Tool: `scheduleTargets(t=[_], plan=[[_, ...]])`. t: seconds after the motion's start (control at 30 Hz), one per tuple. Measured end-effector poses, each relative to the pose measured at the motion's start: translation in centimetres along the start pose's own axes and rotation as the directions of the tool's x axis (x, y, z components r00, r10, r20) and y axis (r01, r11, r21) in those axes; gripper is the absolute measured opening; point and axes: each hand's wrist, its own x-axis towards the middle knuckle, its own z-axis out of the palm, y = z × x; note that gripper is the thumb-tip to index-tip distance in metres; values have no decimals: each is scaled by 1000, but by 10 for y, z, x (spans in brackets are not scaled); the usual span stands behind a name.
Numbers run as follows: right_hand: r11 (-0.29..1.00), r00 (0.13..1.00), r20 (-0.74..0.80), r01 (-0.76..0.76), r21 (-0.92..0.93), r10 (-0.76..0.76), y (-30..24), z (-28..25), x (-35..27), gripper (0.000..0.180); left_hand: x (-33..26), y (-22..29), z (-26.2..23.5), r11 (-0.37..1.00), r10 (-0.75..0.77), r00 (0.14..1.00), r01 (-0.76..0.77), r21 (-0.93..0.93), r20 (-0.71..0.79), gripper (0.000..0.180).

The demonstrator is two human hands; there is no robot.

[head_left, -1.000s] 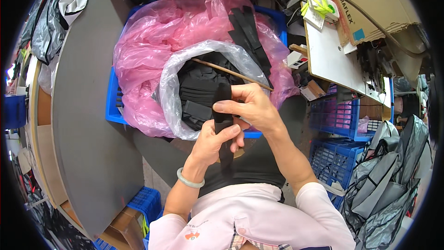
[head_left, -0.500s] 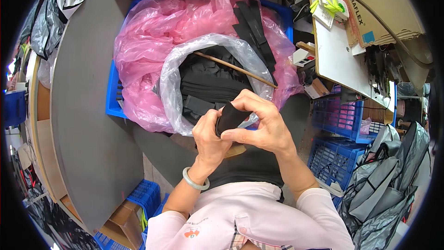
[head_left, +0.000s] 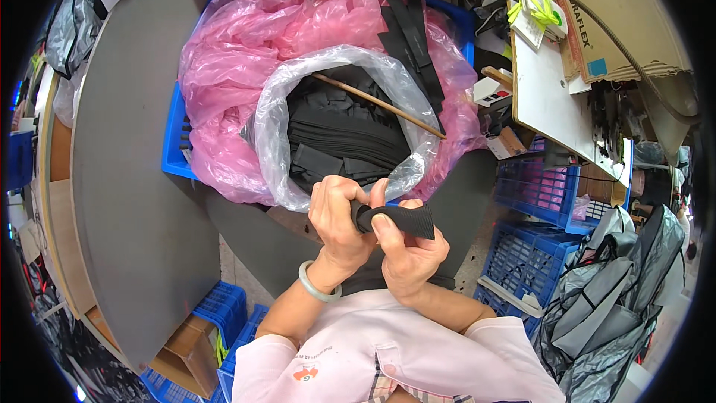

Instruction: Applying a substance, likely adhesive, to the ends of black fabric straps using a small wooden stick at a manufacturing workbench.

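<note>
Both hands meet in front of my lap, just this side of a clear plastic bag point(head_left: 272, 142). A ribbed black webbing strip point(head_left: 409, 219) runs between them, folded or rolled. My left hand point(head_left: 339, 225) is closed around its left end, which the fingers mostly hide. With thumb and fingers, my right hand point(head_left: 410, 257) pinches the strip from below, and a flat end fans out past the thumb. Inside the bag lie stacked black strips point(head_left: 347, 138), several of them folded. A thin wooden stick point(head_left: 377, 106) rests across the bag's mouth.
Crumpled pink plastic point(head_left: 231, 67) surrounds the bag in a blue crate point(head_left: 176, 134). Long black strips point(head_left: 414, 48) lie on it. A grey panel point(head_left: 142, 179) stands at left. At right are a white tabletop point(head_left: 548, 104), blue crates point(head_left: 526, 257) and silver-grey fabric point(head_left: 615, 291).
My right hand has come down and turned, moving from the strip's top to beneath it. The strip has swung from standing up to lying sideways, pointing right.
</note>
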Motion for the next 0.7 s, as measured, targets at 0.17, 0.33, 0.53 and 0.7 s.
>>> scheduleTargets(t=[0.17,0.33,0.53,0.7], plan=[[958,954,191,259,-120,-233,-2,-9,20,14,6,-5,-7,993,114,993,-114,-6,27,30],[860,861,463,388,-331,-211,-13,-24,49,21,8,-5,-20,986,19,933,42,-159,361,25],[919,694,623,-376,-116,362,-7,-25,93,15,22,-4,-27,111,47,212,970,-216,976,33],[865,766,464,-503,0,445,13,-11,98,7,9,-7,-13,88,-93,242,968,-234,966,37]])
